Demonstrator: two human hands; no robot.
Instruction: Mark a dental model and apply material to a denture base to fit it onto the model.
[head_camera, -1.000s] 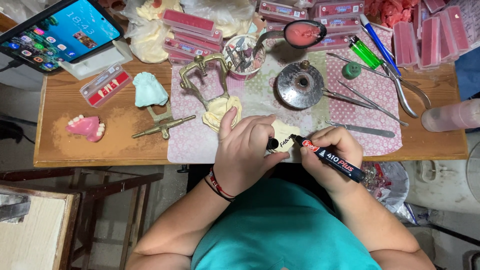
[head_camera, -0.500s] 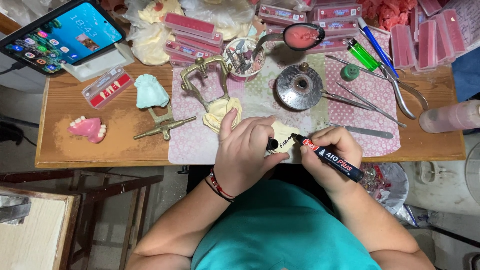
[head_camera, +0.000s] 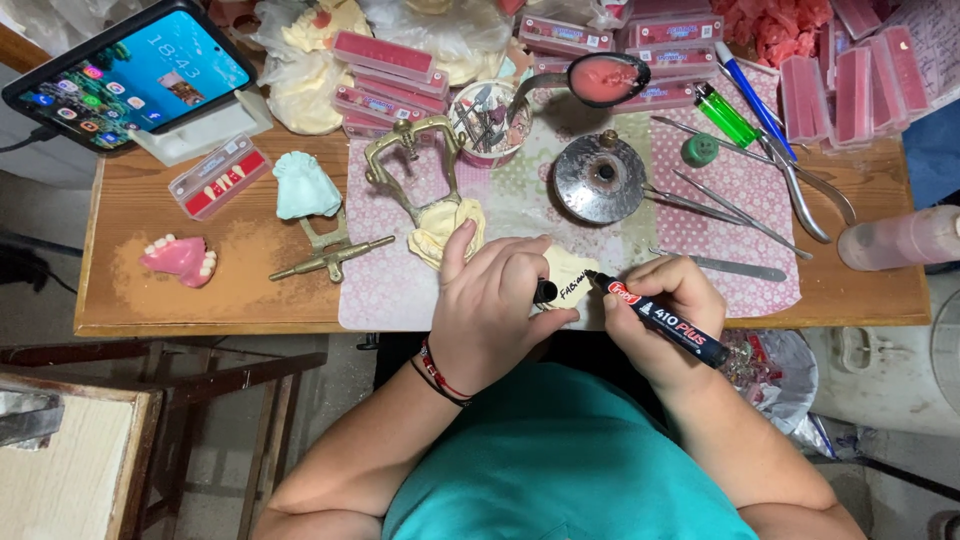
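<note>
The right hand (head_camera: 665, 310) grips a black marker (head_camera: 665, 322), tip touching a pale yellow plaster cast (head_camera: 568, 275) (writing already on it). The left hand (head_camera: 495, 300) clasps that cast and the marker's cap (head_camera: 545, 292) at the tabletop's (head_camera: 150, 290) near edge.

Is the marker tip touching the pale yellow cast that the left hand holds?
Touching. The head view shows the black marker in the right hand, its tip set on the pale yellow cast beside dark writing, with the left hand gripping the cast.

Glossy plastic marker (head_camera: 668, 324), matt plaster cast (head_camera: 566, 277), wooden table (head_camera: 140, 215)
</note>
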